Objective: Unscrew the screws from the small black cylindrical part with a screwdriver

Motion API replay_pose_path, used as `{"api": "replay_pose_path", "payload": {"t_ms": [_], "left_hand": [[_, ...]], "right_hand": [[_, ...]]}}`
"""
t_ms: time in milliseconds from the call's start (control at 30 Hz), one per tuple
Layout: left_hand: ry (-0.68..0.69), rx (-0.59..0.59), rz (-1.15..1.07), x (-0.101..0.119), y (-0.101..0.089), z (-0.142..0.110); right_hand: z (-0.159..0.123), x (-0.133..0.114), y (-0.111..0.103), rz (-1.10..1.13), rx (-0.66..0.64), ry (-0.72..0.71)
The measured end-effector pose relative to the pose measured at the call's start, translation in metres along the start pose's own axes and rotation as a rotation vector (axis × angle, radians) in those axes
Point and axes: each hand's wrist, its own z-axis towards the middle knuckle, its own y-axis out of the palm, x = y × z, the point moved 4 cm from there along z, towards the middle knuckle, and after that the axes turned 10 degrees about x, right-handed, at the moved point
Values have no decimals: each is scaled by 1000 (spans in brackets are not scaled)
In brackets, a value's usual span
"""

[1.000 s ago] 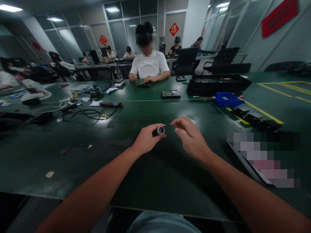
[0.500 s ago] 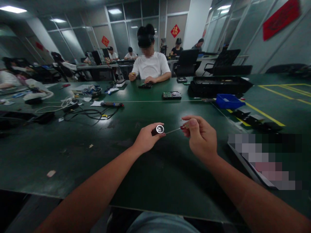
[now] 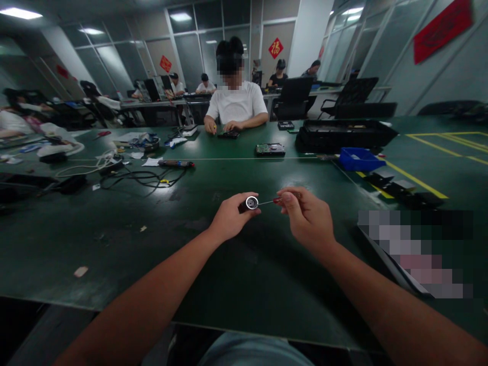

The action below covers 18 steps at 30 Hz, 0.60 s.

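In the head view my left hand grips a short black cylinder with a bright ring around its end face. Small dark spots show inside the ring; its exact kind I cannot make out. My right hand is closed around the handle of a screwdriver, whose thin metal shaft points left. The shaft's tip reaches the ring end of the cylinder; whether it goes inside I cannot tell. Both hands are above the green table.
Across the table a person in a white shirt handles a dark device. A hard drive, a blue tray and a long black case stand ahead. Black cables and an electric screwdriver-like tool lie left.
My right hand has moved left with the screwdriver, bringing its shaft to the cylinder's end. My left hand has barely moved. The person opposite has lowered one hand towards their device.
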Motion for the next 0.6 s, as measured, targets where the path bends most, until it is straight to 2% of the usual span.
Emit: {"api": "replay_pose_path", "payload": {"t_ms": [200, 600], "left_hand": [[29, -6, 14, 0, 0, 0], [53, -18, 39, 3, -1, 0]], "right_hand": [[0, 2, 0, 91, 21, 75], [-1, 1, 2, 98, -22, 61]]}}
